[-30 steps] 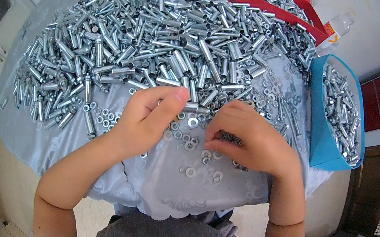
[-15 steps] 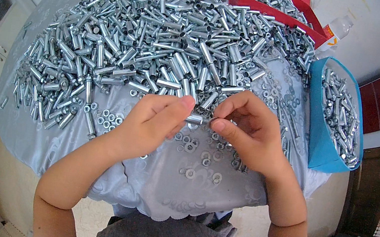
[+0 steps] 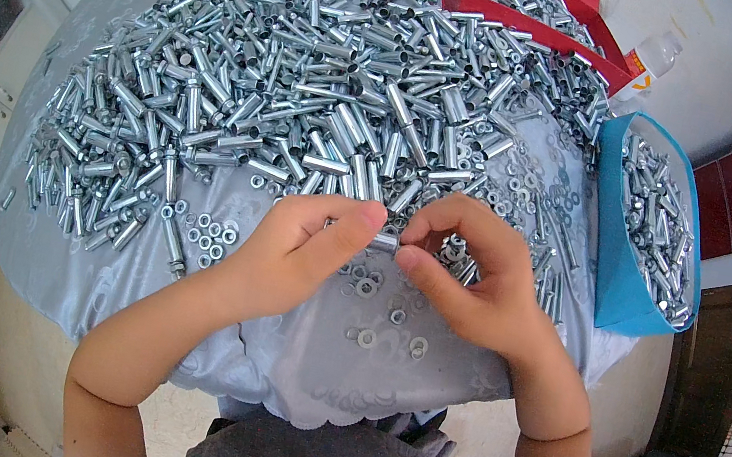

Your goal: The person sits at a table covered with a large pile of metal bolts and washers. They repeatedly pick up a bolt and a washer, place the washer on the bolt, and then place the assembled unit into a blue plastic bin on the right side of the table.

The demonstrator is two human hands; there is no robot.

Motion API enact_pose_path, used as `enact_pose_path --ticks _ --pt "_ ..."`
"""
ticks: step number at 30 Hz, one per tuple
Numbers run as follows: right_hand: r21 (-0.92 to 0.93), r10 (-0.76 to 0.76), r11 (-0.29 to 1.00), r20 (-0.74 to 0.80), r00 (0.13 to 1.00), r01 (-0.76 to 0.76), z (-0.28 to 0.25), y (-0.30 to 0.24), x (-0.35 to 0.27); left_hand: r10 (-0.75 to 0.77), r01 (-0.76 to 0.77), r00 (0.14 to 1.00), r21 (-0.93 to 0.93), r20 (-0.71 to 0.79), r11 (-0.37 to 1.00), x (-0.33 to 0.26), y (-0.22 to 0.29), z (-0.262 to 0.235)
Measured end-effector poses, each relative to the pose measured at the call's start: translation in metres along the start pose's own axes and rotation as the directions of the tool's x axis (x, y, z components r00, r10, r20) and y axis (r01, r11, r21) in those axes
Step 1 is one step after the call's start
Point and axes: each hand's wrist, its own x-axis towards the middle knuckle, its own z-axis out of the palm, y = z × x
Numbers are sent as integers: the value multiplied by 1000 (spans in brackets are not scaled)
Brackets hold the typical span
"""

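My left hand [image 3: 298,251] and my right hand [image 3: 465,275] meet above the table's near edge, both pinching one short silver metal sleeve [image 3: 385,243] between their fingertips. Just beyond them lies a big heap of silver metal sleeves [image 3: 312,92] on a grey cloth [image 3: 303,364]. Several loose washers and nuts [image 3: 371,313] lie on the cloth under and between my hands. What my right palm holds besides the sleeve is hidden.
A blue bin [image 3: 645,229] with metal parts stands at the right edge of the table. A red tray [image 3: 542,10] with more parts sits at the back right, a plastic bottle [image 3: 651,58] beside it. More nuts [image 3: 208,235] lie at the left.
Both hands have lifted off the washers on the cloth and come together, fingertips now pinching a metal sleeve between them.
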Motion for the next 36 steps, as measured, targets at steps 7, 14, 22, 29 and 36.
enact_pose_path --ticks 7,14,22,29,36 --pt "-267 -142 942 230 963 202 -16 -1 7 -39 23 997 -242 -63 970 6 0 -6" --pt "-527 -89 798 376 922 291 -14 3 4 -112 76 990 -353 -83 933 11 2 -5" --pt "-552 -93 778 369 925 299 -17 4 4 -54 37 997 -294 -52 955 11 -3 -9" --pt "-509 -71 816 383 921 275 -10 8 2 -56 48 998 -229 -27 972 10 -1 -5" --pt "-32 -20 999 33 999 21 -7 0 0 -65 63 998 -255 3 965 9 -2 -7"
